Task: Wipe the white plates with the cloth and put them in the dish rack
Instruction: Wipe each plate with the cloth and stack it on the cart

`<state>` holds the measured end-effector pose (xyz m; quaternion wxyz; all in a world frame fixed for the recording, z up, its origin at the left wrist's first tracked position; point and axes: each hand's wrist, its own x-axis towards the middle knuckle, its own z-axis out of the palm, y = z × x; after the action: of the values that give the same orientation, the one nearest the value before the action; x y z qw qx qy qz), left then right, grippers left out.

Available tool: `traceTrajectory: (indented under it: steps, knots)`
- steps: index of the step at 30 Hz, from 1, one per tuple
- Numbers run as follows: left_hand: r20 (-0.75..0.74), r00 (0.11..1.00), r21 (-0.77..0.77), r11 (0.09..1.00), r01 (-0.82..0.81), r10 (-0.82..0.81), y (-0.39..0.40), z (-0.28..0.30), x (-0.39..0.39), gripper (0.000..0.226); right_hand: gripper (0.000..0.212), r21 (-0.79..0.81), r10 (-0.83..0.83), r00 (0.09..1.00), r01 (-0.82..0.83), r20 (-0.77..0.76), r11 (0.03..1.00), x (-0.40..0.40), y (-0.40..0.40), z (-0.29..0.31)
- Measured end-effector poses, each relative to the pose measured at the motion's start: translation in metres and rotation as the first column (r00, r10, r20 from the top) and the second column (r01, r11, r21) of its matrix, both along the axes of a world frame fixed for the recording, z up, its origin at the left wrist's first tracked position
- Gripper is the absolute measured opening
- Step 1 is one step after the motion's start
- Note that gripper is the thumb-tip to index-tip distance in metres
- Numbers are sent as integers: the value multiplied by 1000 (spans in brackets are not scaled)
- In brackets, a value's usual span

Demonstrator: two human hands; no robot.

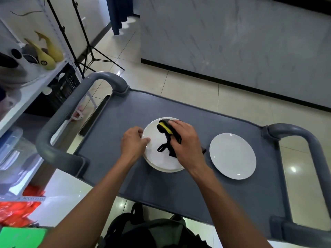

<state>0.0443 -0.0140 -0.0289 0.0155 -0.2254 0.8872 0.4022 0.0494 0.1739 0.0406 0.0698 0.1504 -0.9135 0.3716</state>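
A small stack of white plates [157,158] lies on the grey cart top [179,187]. My left hand [133,144] pinches the stack's left rim, thumb on the top plate. My right hand [186,142] grips a black and yellow cloth [165,130] and presses it onto the top plate. A black loop of the cloth trails over the plate's middle. A single white plate [232,155] lies flat to the right, apart from the stack. No dish rack is in view.
Grey cart handles rise at the left [59,126] and right [304,140] ends. A white shelf [32,86] with yellow items stands at left. A tripod [89,51] and a marble counter [232,42] stand beyond. A dark bag [152,231] sits below the cart's near edge.
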Motion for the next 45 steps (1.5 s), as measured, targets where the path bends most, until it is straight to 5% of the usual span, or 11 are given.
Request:
traceTrajectory:
  steps: [6, 15, 26, 31, 45]
  knots:
    - [102, 994, 243, 967, -74, 51, -6, 0, -14, 18, 47, -49, -18, 999, 16, -39, 999, 2, -13, 11]
    - [112, 993, 310, 948, -77, 44, -16, 1, -20, 12, 48, -228, -39, 996, 57, 85, 972, -3, -22, 13]
    - [70, 997, 378, 926, 3, -32, -13, 14, -21, 14, 48, 120, 39, 994, -52, 106, 991, -2, -11, -26]
    - [72, 996, 413, 910, 24, -59, -13, 22, -19, 12, 58, 457, 18, 994, -68, 112, 887, 5, -11, -42]
    - [111, 970, 617, 780, 102, -215, -25, 38, -20, 30, 63, 416, -13, 996, -27, 92, 909, 33, -24, -52]
